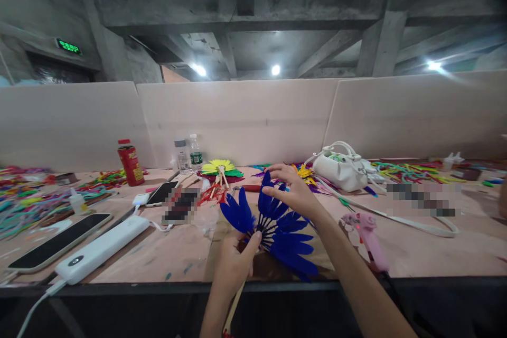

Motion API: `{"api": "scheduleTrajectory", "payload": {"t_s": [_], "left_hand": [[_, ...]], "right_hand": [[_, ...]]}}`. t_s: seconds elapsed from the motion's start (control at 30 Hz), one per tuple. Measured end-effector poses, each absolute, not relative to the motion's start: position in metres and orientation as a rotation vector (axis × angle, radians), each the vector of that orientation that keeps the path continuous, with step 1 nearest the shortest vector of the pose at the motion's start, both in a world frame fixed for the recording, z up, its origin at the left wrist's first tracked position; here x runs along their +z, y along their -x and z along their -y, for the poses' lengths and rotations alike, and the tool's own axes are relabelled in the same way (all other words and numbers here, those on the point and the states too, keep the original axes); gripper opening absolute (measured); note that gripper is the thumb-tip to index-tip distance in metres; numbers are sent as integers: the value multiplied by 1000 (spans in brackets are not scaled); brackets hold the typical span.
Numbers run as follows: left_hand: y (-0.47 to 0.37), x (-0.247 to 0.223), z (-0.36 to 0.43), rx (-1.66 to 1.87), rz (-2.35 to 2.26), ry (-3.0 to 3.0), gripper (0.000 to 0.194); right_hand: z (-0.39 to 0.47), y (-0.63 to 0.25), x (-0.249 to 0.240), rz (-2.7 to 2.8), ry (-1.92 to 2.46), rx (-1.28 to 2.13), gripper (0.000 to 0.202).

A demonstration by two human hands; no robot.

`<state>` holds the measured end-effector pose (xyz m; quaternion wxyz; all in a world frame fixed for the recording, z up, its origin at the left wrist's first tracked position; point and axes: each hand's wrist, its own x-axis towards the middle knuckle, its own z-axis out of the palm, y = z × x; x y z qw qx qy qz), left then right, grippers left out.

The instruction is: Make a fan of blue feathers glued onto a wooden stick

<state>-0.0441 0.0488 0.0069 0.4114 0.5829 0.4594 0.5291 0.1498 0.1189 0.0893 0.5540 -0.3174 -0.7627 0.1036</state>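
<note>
A fan of deep blue feathers [291,245] with dark quills stands over the near edge of the table. My left hand [236,260] is closed around its base, the thumb pressed where the quills meet. Below that hand a pale wooden stick [234,306] runs down, with a bit of red at its lower end. My right hand [295,190] is at the upper feathers, fingers curved and apart, fingertips close to or touching one upright feather; exact contact is unclear. Between the left and upper feathers there is a gap.
A pink glue gun [368,240] lies at right, its cord over the edge. A white handbag [340,169], yellow feather fan [218,168] and red bottle [130,163] stand farther back. At left are a power bank [103,248], a phone [59,243] and loose colored strands [24,211].
</note>
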Motion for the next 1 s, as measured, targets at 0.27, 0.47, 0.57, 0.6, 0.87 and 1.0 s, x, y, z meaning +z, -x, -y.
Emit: {"api": "scheduleTrajectory", "payload": {"t_s": [0.27,0.47,0.57,0.6,0.87,1.0], "left_hand": [[45,9,-45,1338,-1164,-1575,34],[45,8,-45,1425,-1165,-1541,34],[46,7,-47,1470,-1117,-1474,35],[47,7,-47,1460,-1109,-1476,36],[46,4,-46,1541,-1074,-1391,36],[45,4,-46,1595,-1030,-1381,30]], "right_hand": [[-115,-149,93,1715,719,380,16],[-117,-158,92,1466,655,527,20],[-117,-159,92,1411,647,558,23],[-116,-158,92,1412,650,566,26],[-116,-147,86,1475,694,573,34],[-119,-147,83,1506,699,549,33]]}}
